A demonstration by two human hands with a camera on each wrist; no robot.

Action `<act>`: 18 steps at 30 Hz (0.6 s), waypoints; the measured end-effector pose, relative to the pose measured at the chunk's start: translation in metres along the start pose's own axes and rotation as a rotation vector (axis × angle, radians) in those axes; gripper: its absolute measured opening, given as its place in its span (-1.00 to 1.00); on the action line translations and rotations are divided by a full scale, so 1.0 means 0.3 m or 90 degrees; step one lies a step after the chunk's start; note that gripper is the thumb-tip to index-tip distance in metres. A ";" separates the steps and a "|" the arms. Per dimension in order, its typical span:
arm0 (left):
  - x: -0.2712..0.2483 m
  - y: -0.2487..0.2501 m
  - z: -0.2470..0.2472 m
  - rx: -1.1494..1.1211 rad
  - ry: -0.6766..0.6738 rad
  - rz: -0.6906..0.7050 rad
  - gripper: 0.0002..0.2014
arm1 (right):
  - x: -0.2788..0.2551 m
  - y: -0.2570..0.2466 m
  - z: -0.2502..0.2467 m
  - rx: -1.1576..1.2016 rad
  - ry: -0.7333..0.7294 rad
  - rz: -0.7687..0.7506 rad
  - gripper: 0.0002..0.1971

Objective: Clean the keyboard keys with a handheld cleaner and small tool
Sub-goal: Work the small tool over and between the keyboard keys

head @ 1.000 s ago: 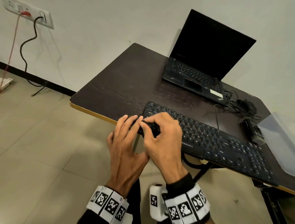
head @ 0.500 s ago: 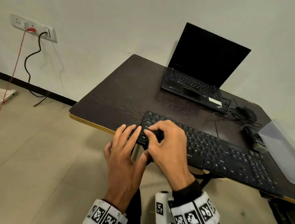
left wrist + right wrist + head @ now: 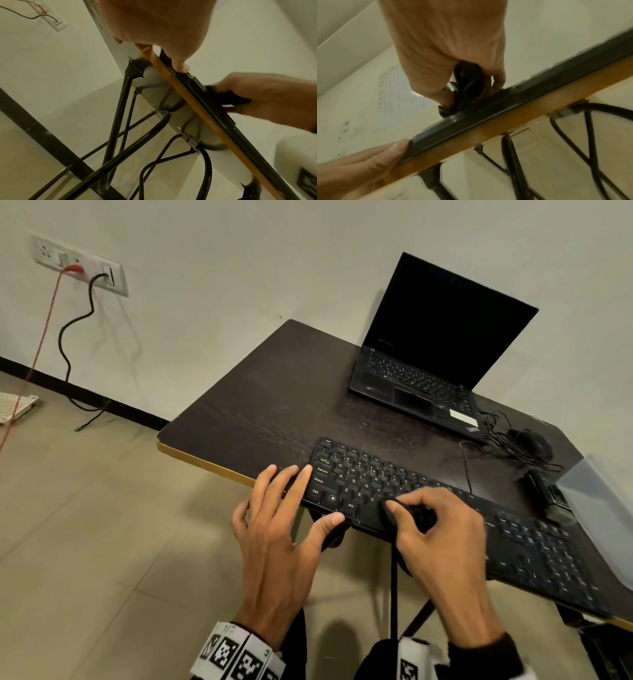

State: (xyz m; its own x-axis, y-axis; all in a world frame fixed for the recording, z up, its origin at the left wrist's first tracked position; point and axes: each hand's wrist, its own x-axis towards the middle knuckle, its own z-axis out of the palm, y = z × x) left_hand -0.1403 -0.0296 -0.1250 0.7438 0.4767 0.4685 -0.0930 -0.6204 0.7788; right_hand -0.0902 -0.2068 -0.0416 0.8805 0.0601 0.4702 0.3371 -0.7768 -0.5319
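Note:
A black keyboard (image 3: 373,481) lies along the front edge of the dark table (image 3: 267,412). My right hand (image 3: 442,535) grips a small black handheld cleaner (image 3: 416,513) and holds it down on the keys near the keyboard's front, left of centre. The cleaner (image 3: 467,86) shows between the curled fingers in the right wrist view, touching the keyboard (image 3: 488,116). My left hand (image 3: 284,508) lies flat with straight fingers at the keyboard's left end, thumb against its front edge. The left thumb (image 3: 180,66) rests on the keyboard's edge (image 3: 205,97).
An open black laptop (image 3: 428,364) stands at the back of the table. A mouse with tangled cable (image 3: 527,443) and a translucent plastic box (image 3: 599,508) sit at the right. Black metal table legs (image 3: 120,121) run below. A wall socket with cables (image 3: 78,265) is at left.
My right hand has slid the cleaner to the right along the keyboard, away from the left hand. The left hand has stayed at the keyboard's left end. The head view has shifted.

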 end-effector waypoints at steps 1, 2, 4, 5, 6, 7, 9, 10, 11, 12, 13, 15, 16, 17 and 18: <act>-0.003 0.001 0.002 0.002 -0.006 -0.001 -0.33 | 0.002 -0.026 0.028 0.024 0.000 -0.015 -0.80; -0.005 0.001 0.003 0.005 -0.012 0.000 -0.35 | 0.007 -0.062 0.064 0.055 -0.009 -0.031 -0.83; -0.004 -0.002 0.000 0.010 -0.022 0.005 -0.39 | 0.018 -0.146 0.141 0.105 -0.046 -0.064 -0.89; -0.004 -0.007 -0.004 0.013 -0.024 0.007 -0.39 | 0.022 -0.184 0.175 0.115 -0.069 -0.079 -0.91; -0.001 -0.011 -0.008 0.016 -0.024 0.008 -0.38 | 0.026 -0.216 0.202 0.115 -0.089 -0.096 -0.91; 0.000 -0.012 -0.012 0.015 -0.022 0.010 -0.37 | 0.031 -0.232 0.212 0.105 -0.106 -0.112 -0.91; 0.003 -0.016 -0.021 0.018 -0.020 0.014 -0.37 | 0.042 -0.217 0.192 0.082 -0.109 -0.123 -0.90; 0.005 -0.012 -0.020 0.020 -0.018 0.013 -0.36 | 0.047 -0.185 0.160 0.064 -0.090 -0.113 -0.88; 0.008 -0.007 -0.019 0.022 -0.016 0.010 -0.35 | 0.050 -0.145 0.123 0.041 -0.065 -0.088 -0.86; 0.010 -0.006 -0.017 0.022 -0.011 0.007 -0.33 | 0.052 -0.104 0.087 0.019 -0.045 -0.053 -0.85; 0.009 -0.004 -0.011 0.014 -0.004 0.005 -0.32 | 0.052 -0.066 0.049 0.000 -0.032 -0.015 -0.83; 0.003 -0.005 -0.005 -0.007 0.007 0.006 -0.33 | 0.049 -0.032 0.023 -0.006 -0.015 0.029 -0.79; 0.000 -0.003 -0.002 -0.017 0.010 0.005 -0.33 | 0.049 -0.039 0.036 0.007 -0.007 0.024 -0.79; -0.003 -0.002 0.003 -0.026 0.011 0.003 -0.34 | 0.054 -0.059 0.064 0.025 -0.006 0.005 -0.82; -0.006 -0.005 0.001 -0.028 0.009 0.003 -0.35 | 0.058 -0.095 0.104 0.047 -0.015 -0.020 -0.85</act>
State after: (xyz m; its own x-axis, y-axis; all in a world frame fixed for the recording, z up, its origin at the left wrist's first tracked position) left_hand -0.1413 -0.0299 -0.1272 0.7343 0.4825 0.4774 -0.1258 -0.5944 0.7942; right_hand -0.0742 -0.1640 -0.0404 0.8769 0.0991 0.4704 0.3869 -0.7262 -0.5683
